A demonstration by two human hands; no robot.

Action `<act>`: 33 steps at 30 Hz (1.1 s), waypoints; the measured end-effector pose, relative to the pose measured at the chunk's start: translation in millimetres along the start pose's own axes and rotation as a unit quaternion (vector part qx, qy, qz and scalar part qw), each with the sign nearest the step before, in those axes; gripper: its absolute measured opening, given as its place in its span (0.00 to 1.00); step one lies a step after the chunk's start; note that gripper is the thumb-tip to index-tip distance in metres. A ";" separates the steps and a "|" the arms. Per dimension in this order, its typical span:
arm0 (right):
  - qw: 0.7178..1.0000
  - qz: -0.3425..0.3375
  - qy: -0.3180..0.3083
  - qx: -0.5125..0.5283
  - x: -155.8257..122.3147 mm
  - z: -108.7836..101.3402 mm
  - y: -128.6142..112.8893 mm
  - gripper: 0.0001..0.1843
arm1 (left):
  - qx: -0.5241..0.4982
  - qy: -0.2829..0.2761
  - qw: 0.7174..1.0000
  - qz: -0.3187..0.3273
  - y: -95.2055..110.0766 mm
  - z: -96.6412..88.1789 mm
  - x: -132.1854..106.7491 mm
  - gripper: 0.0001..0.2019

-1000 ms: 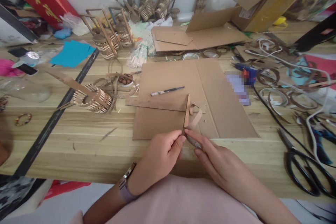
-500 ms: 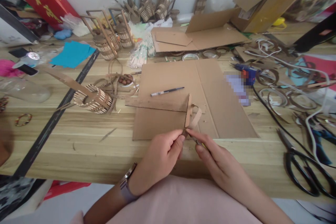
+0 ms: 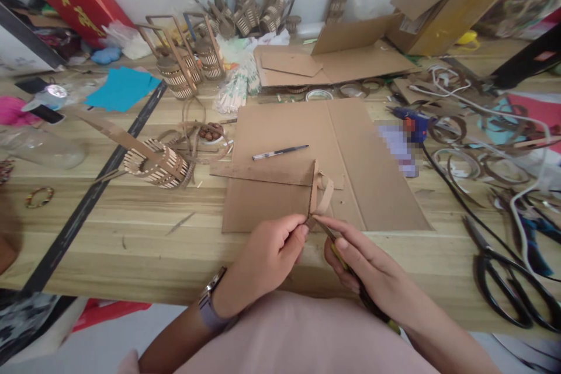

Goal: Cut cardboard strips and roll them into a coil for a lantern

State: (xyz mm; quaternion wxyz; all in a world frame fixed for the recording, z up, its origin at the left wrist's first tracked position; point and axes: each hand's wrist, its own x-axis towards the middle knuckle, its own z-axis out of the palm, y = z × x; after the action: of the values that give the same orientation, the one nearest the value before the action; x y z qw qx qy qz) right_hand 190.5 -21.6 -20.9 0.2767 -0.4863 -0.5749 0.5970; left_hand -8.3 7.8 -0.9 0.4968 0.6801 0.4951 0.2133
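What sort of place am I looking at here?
Most likely a small craft workshop: there are several small baskets with tall handles, a large cardboard sheet, and big scissors lying off to the right.

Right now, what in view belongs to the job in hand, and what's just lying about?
In the job:
cardboard strip, held in the left hand
yellow-and-black bladed tool, held in the right hand

Apparently just lying about:
black-handled scissors
blue-and-orange glue gun
beaded bracelet
blue sheets
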 end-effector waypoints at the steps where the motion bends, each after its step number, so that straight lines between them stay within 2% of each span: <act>1: 1.000 -0.003 -0.004 -0.022 -0.2 -1.1 -1.9 0.29 | 0.002 -0.003 1.000 -0.001 -0.8 -0.2 0.6 0.16; 3: 0.992 -0.031 0.004 -0.119 0.0 -4.7 -3.4 0.28 | 0.005 -0.002 1.000 -0.003 -2.3 -0.5 2.1 0.15; 5: 0.964 -0.065 0.049 -0.251 1.9 -11.4 2.1 0.29 | 0.010 0.013 1.000 -0.012 -3.3 -0.9 3.5 0.16; 7: 0.910 -0.077 0.136 -0.384 6.7 -21.9 15.6 0.31 | 0.011 0.030 0.999 -0.023 -3.9 -1.2 4.4 0.16; 9: 0.828 -0.059 0.234 -0.507 14.0 -34.7 32.5 0.34 | 0.004 0.037 0.999 -0.030 -4.1 -1.2 4.7 0.15; 11: 0.760 -0.058 0.282 -0.582 21.6 -45.9 44.6 0.32 | -0.003 0.035 0.999 -0.032 -4.0 -0.7 4.6 0.15; 12: 0.739 -0.071 0.289 -0.604 24.5 -49.2 46.8 0.30 | -0.004 0.034 0.999 -0.033 -4.0 -0.3 4.5 0.15; 14: 0.720 -0.105 0.292 -0.620 26.6 -49.4 42.4 0.25 | -0.001 0.033 0.999 -0.034 -3.9 1.1 4.7 0.15; 16: 0.727 -0.153 0.298 -0.599 24.0 -40.3 29.4 0.19 | 0.008 0.034 0.999 -0.036 -3.8 2.8 5.1 0.13; 19: 0.770 -0.237 0.285 -0.520 18.7 -17.3 8.0 0.12 | 0.026 0.038 0.998 -0.031 -3.3 6.0 5.3 0.12; 22: 0.792 -0.290 0.267 -0.466 21.3 1.8 -1.1 0.09 | 0.050 0.043 0.997 -0.026 -2.2 8.9 4.4 0.11; 25: 0.792 -0.313 0.278 -0.444 28.6 9.1 1.6 0.07 | 0.075 0.046 0.996 -0.018 -0.9 10.9 2.8 0.11; 29: 0.789 -0.325 0.279 -0.441 32.0 8.3 5.5 0.06 | 0.083 0.045 0.995 -0.010 -0.1 11.7 1.0 0.11; 33: 0.815 -0.311 0.254 -0.418 31.6 6.8 3.6 0.07 | 0.066 0.042 0.997 -0.002 -1.9 10.4 2.3 0.11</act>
State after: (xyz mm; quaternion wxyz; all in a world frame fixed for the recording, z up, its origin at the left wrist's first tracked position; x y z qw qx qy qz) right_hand 173.4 3.0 -33.6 0.3534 -0.4849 -0.7991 0.0367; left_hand 0.0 5.0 -7.4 0.4304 0.7009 0.5294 0.2078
